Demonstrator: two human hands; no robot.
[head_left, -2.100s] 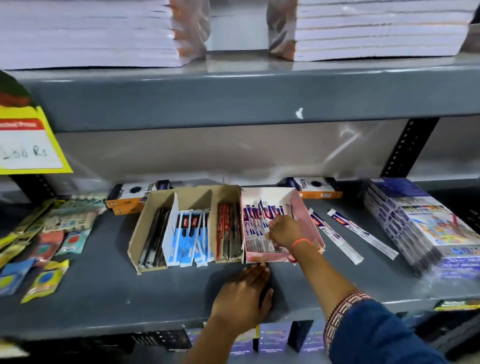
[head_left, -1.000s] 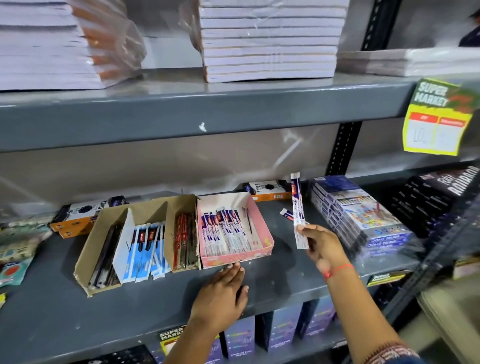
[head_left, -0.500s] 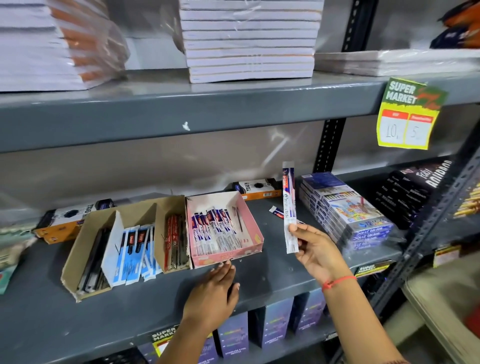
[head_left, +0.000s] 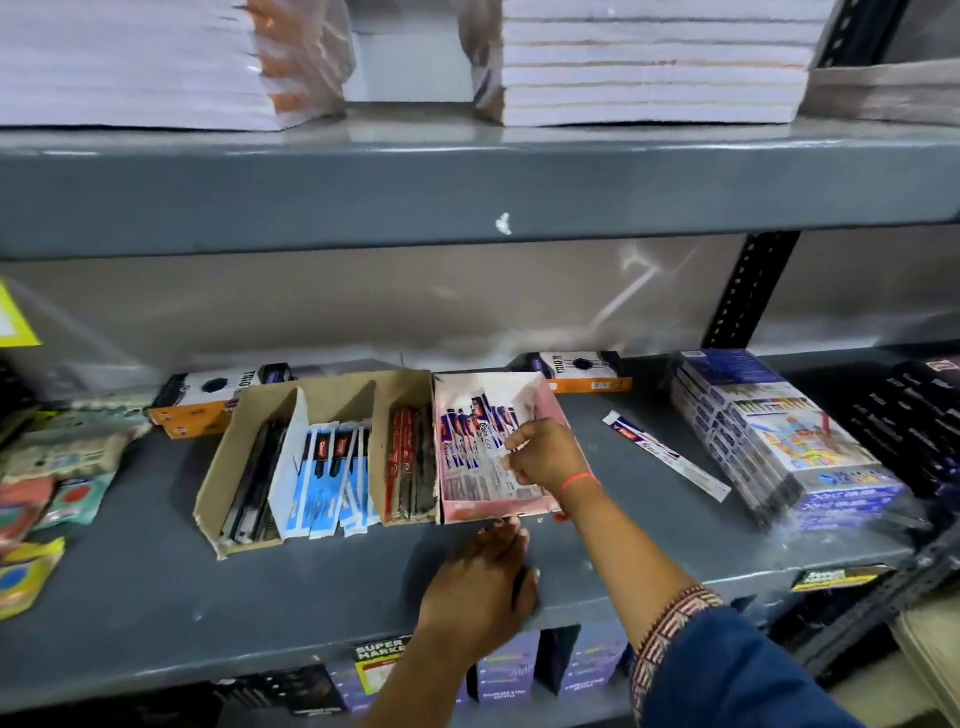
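Head view: right hand (head_left: 545, 457) fingers (head_left: 513, 442) pinch pen packet (head_left: 485, 441) in pink box (head_left: 483, 512).

loose pen packet (head_left: 665, 455) lies right of pen box (head_left: 551, 402).

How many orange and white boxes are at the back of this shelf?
2: left box behind the left corner of the cardboard tray, right box behind the pink tray. Others may be hidden.
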